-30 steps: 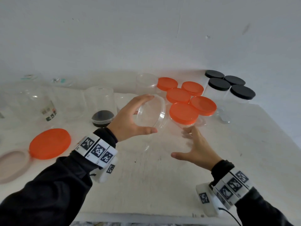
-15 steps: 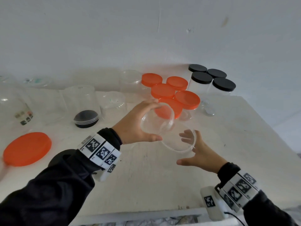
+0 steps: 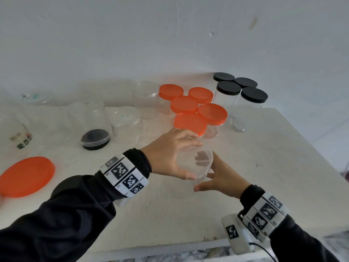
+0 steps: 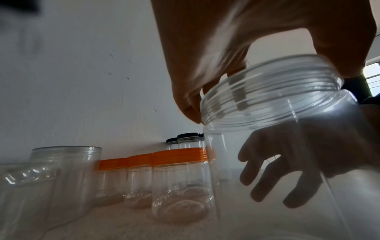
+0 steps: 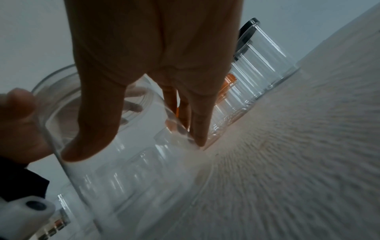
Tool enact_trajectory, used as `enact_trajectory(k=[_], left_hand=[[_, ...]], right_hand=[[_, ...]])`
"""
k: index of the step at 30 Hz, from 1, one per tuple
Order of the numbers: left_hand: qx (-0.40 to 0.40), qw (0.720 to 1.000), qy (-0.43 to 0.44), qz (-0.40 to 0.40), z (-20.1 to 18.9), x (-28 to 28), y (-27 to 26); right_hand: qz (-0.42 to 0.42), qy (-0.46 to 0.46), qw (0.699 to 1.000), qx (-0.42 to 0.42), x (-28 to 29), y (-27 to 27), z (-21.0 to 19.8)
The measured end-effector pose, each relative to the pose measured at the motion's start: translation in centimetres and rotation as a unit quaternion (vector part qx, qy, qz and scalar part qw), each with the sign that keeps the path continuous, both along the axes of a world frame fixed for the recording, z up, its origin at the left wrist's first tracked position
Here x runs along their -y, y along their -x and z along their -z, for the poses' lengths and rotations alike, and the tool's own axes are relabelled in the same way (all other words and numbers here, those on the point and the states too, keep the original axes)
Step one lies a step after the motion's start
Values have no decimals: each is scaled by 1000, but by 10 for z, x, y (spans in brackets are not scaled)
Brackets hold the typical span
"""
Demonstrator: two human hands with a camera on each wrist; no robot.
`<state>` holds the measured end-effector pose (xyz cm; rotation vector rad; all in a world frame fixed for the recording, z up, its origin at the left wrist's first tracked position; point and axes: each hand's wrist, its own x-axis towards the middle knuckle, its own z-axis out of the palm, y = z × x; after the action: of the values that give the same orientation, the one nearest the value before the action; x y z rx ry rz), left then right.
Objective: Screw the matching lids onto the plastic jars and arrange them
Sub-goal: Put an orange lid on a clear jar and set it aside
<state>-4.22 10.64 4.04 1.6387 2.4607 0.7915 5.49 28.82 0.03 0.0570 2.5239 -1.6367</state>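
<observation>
Staging lidless clear plastic wide-mouth jar (image 3: 198, 159) for capping.
Left hand (image 3: 166, 154) pinches threaded neck, right hand (image 3: 222, 178) wraps body; next likely needs one hand freed for loose round orange lid (image 3: 26, 176).

Soft even daylight, faint shadows on the table (image 3: 264, 167), wrist views dim, backlit, motion-blurred, glare on the jar (image 4: 267, 113), edges bowed.
</observation>
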Motion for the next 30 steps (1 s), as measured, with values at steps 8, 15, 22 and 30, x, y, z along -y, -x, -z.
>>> enact_trajectory(k=[8, 15, 22, 30], left_hand=[[38, 996, 79, 21, -10, 1, 3], [14, 997, 75, -13, -9, 0, -4], [49, 997, 35, -41, -1, 5, -12], [328, 939, -60, -79, 34, 28, -6]], right_hand=[[-10, -18, 1000, 5, 2, 0, -2], [-6, -21, 1000, -6, 3, 0, -1], [-36, -66, 997, 12, 0, 0, -1], [-125, -226, 965, -37, -7, 10, -83]])
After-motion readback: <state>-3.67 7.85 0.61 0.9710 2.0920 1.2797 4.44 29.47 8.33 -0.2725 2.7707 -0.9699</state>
